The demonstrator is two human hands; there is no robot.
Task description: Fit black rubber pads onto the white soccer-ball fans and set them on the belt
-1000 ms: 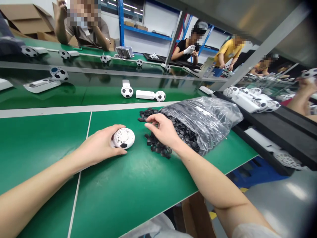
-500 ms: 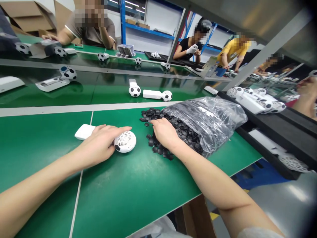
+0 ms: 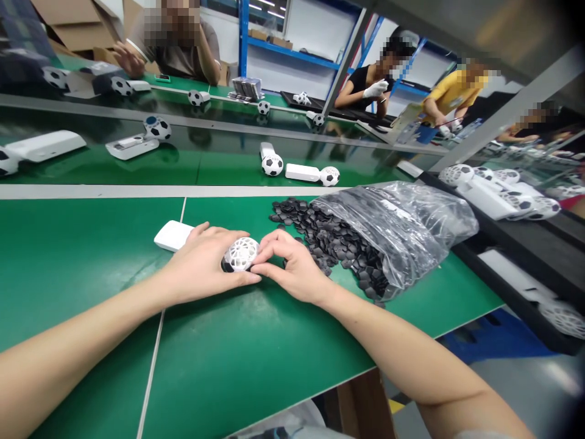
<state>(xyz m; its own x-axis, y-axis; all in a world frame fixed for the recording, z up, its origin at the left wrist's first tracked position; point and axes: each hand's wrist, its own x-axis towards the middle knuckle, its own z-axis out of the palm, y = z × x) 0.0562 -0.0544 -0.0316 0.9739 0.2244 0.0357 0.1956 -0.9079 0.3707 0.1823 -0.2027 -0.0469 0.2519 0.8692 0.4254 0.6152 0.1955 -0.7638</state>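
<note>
Left hand (image 3: 196, 268) gripped one openwork football head (image 3: 242, 253); right hand (image 3: 297, 271) touched its edge, any pinch indiscernible; black pentagonal pieces (image 3: 336, 239) lay beside that grip.

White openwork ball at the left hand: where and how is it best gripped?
Probably across the sides of the ball, coming from the left, thumb near and fingers far, as the left hand does. Its rounded sides suit a curved grip, and its latticed top face stays exposed for the right hand.

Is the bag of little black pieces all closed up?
No, the plastic bag is open, and black pieces spill out onto the green table.
</note>
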